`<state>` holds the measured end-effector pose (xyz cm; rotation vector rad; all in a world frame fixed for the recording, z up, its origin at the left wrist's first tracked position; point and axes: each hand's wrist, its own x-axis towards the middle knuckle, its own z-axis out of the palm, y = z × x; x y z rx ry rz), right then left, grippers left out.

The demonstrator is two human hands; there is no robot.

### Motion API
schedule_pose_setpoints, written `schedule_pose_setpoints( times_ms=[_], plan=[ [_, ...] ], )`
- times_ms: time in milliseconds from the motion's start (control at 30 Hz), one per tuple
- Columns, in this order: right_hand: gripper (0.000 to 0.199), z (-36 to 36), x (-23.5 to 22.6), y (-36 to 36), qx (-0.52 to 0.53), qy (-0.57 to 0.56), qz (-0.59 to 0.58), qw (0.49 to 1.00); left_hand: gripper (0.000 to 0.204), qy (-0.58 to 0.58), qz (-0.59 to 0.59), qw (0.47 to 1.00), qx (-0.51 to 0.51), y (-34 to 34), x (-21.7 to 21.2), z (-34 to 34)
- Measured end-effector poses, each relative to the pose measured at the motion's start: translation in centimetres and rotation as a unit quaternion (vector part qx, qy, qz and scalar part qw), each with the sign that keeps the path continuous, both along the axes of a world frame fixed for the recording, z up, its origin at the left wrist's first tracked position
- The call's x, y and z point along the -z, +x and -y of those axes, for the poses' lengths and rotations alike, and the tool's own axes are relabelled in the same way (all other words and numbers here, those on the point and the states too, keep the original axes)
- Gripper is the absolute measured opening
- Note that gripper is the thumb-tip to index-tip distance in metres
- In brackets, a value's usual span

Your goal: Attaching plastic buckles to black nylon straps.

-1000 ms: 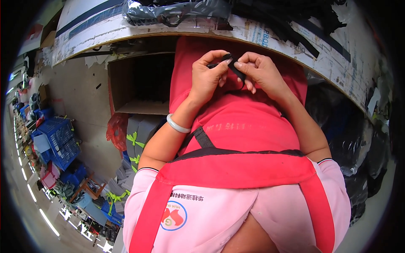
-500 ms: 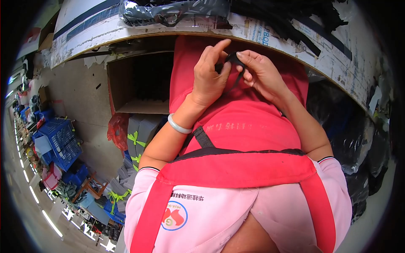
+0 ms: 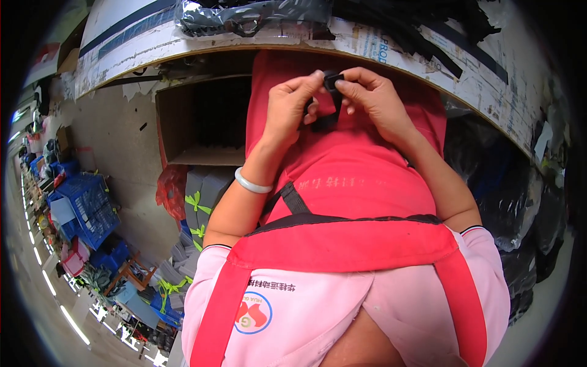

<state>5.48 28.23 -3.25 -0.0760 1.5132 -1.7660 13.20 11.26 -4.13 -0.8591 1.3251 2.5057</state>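
Left hand point(image 3: 286, 111) grips a black strap point(image 3: 328, 120), right hand point(image 3: 378, 103) pinches its squarish loop point(image 3: 332, 82) — seemingly mid-adjustment — likely calling for steady alignment next.

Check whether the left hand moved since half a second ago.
Yes: the left hand has shifted slightly left, closer to the cardboard box.

Bench point(image 3: 131, 60) spans far side; white top worn, near edge scuffed. Clear plastic bag point(image 3: 251, 18), black contents, lies on it; loose black strips point(image 3: 406, 38) lie right of bag.
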Motion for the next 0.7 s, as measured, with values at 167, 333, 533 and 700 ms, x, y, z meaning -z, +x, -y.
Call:
schedule_pose_setpoints(
  times_ms=[167, 333, 533, 700],
  plan=[
    [0.013, 0.1, -2.2, 0.7, 0.062, -0.078, -0.194, 0.976, 0.022, -0.078, -0.017, 0.996, -0.043, -0.1, -0.3, -0.8],
    [0.012, -0.3, -2.9, -0.1, 0.058, -0.035, -0.178, 0.982, 0.021, -0.189, -0.090, 0.976, -0.058, -0.3, -0.8, -1.2],
    [0.018, -0.4, -1.3, -0.3, -0.030, 0.093, -0.008, 0.995, 0.017, -0.311, -0.152, 0.937, -0.052, 0.4, 0.8, -1.8],
    [0.019, 0.2, -1.5, -0.2, -0.018, 0.053, 0.054, 0.997, 0.013, -0.270, -0.154, 0.947, -0.076, 0.5, 1.1, -2.1]
  ],
)
